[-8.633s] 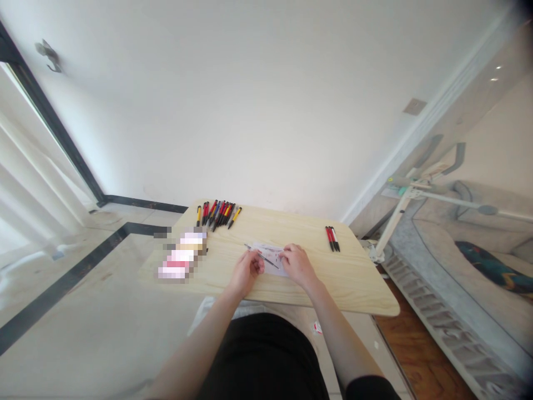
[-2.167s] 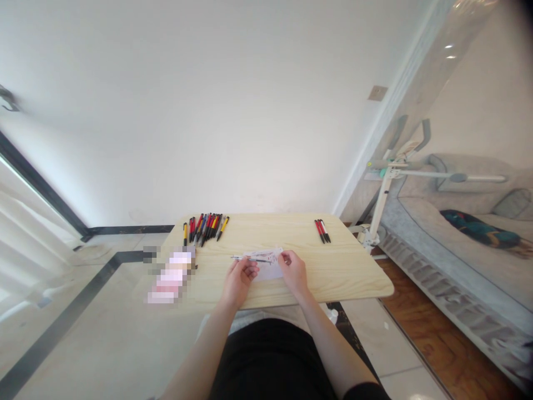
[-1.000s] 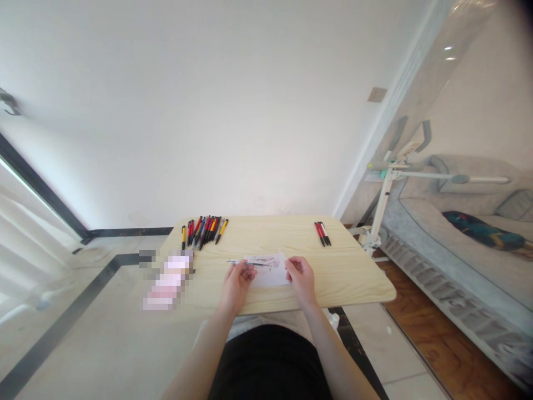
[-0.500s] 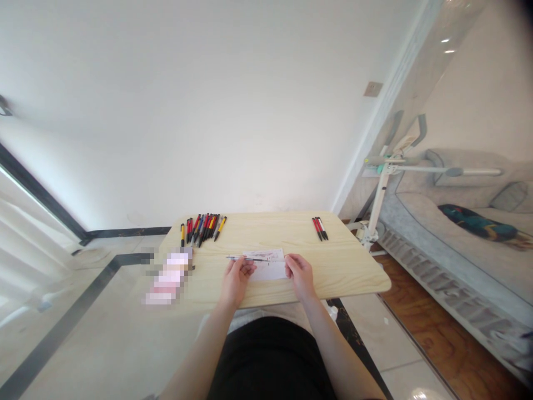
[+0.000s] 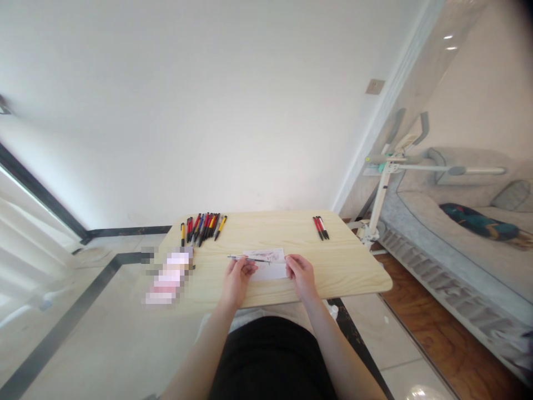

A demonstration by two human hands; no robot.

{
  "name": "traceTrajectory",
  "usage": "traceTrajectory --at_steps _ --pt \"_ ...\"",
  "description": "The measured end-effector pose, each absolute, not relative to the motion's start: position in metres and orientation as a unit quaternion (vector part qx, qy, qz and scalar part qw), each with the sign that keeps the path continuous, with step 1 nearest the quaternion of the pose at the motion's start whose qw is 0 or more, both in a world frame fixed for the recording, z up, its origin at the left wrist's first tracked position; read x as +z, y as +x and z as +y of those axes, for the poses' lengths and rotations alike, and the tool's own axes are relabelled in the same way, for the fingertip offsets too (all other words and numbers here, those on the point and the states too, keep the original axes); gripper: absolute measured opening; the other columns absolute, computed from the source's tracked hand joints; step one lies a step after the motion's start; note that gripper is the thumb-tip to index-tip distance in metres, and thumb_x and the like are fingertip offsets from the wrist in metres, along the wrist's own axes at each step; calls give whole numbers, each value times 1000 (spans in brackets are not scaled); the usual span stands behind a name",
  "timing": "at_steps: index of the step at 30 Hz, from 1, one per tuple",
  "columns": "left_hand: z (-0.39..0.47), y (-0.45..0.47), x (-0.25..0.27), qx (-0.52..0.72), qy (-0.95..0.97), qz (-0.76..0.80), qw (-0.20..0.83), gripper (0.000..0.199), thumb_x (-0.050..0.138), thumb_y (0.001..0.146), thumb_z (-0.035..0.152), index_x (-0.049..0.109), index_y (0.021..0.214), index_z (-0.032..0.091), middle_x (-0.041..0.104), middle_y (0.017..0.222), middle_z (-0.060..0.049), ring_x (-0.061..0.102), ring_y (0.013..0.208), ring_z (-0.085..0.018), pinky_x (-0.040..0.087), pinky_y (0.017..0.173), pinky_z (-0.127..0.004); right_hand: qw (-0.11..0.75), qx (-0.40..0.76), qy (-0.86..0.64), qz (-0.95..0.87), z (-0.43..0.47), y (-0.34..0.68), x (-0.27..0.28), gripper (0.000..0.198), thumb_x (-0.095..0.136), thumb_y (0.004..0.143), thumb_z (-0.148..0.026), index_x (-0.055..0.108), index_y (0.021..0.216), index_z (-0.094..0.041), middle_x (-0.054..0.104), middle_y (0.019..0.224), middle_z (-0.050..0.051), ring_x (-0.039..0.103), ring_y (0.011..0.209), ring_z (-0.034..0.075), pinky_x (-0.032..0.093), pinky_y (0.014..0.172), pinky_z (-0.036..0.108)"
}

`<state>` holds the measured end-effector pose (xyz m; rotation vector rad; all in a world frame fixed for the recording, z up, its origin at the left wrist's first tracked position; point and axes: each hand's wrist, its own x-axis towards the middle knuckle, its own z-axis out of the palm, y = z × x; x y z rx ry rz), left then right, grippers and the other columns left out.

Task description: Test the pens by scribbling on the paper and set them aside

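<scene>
My left hand (image 5: 236, 281) is closed in a pinch around a thin pen refill (image 5: 260, 260), which looks dark along its right part and lies nearly level across the view. Beneath the refill is a white printed paper (image 5: 270, 272) on the table. My right hand (image 5: 301, 276) is at the paper's right edge, thumb and fingertips pressed together. Whatever it pinches is too small or hidden to name. A gap separates the refill's right tip from my right fingers.
On the pale wooden table (image 5: 341, 266), a row of several pens (image 5: 204, 228) lies at the back left. Three pens (image 5: 320, 228), red and white, lie at the back right. A blurred pinkish patch (image 5: 169, 278) covers the left edge. Behind the table rises a white wall (image 5: 250, 111).
Both hands hold nearly the same pose, still pinching. The view has shifted very slightly; the pens and paper stay where they were.
</scene>
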<state>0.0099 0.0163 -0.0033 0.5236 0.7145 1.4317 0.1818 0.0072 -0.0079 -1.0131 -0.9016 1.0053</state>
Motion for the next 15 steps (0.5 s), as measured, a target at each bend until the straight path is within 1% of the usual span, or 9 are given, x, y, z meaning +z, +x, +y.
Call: traceTrajectory --at_steps 7,15 --pt "16 11 -2 633 235 322 664 18 64 66 28 54 75 15 63 64 -2 59 58 -12 44 62 -26 664 455 -444 -394 7 182 -9 22 64 66 -36 60 71 -15 48 46 -5 39 37 6 28 35 18" --pt "14 11 -4 636 247 308 663 16 61 70 26 52 76 15 63 64 -2 59 58 -12 43 61 -26 672 461 -425 -394 6 183 -8 18 63 68 -32 60 71 -14 48 46 -5 39 38 5 28 36 18"
